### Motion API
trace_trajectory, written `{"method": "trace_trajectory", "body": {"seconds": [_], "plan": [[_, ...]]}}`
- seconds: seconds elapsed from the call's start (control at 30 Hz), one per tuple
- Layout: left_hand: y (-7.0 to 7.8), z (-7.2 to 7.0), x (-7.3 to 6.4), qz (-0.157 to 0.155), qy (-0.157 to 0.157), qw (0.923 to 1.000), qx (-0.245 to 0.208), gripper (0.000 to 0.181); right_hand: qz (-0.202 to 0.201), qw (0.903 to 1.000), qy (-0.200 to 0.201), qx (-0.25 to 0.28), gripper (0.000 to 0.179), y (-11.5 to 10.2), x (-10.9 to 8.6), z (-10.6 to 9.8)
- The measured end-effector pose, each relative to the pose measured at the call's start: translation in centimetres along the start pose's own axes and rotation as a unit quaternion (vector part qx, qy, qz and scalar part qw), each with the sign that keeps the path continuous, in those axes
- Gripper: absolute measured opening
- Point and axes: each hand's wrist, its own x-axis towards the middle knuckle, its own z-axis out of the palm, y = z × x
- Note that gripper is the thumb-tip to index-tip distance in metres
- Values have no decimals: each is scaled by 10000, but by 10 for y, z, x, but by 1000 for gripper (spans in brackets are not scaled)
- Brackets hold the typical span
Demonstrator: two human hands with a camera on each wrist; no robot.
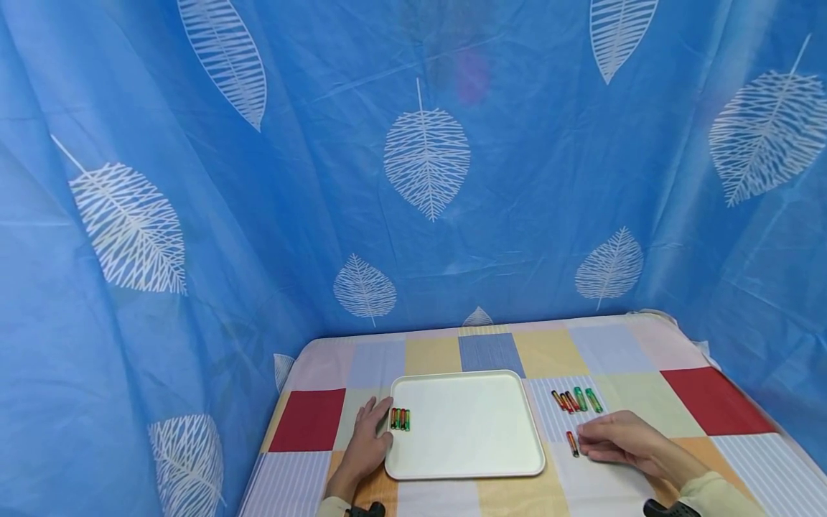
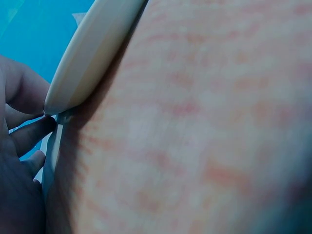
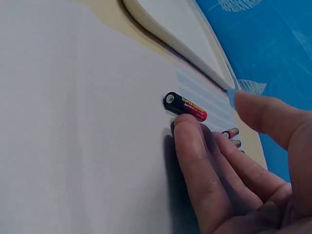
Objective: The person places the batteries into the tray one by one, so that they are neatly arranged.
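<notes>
My left hand (image 1: 367,441) lies at the left edge of a white tray (image 1: 472,431), its fingers touching the rim. The tray's rim (image 2: 73,73) shows beside those fingers in the left wrist view. Just inside that edge, several red and green AAA batteries (image 1: 400,419) stand side by side in a row. My right hand (image 1: 614,439) is to the right of the tray. Its fingertips are at a single red and black AAA battery (image 3: 185,106) lying on the cloth, with the thumb held apart from the fingers.
Beyond the right hand, several more red and green batteries (image 1: 575,401) lie in a loose row on the cloth. A patchwork tablecloth (image 1: 439,495) covers the table. Blue curtains with white leaves (image 1: 426,273) hang behind and at both sides.
</notes>
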Motion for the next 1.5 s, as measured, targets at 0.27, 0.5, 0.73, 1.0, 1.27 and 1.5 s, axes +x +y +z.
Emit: {"method": "trace_trajectory", "body": {"seconds": [0.27, 0.5, 0.73, 1.0, 1.27, 1.5], "plan": [[0, 0, 0, -20, -3, 10000, -6, 71, -273, 9948, 499, -845, 26, -3, 3, 14], [1, 0, -1, -31, 17, 10000, 41, 71, -91, 9736, 1360, -1833, 18, -7, 6, 33], [2, 1, -3, -74, 23, 10000, 20, 71, -179, 9463, 1823, -2663, 16, -7, 7, 43], [3, 1, -5, -59, 33, 10000, 55, 71, -552, 9211, 2026, -3278, 22, -6, 8, 49], [2, 1, -4, -36, 26, 10000, 30, 70, -407, 9353, 1877, -2973, 17, -7, 8, 46], [2, 0, -3, 2, -6, 10000, -32, 70, -189, 9909, 774, -1081, 18, -3, 8, 25]]}}
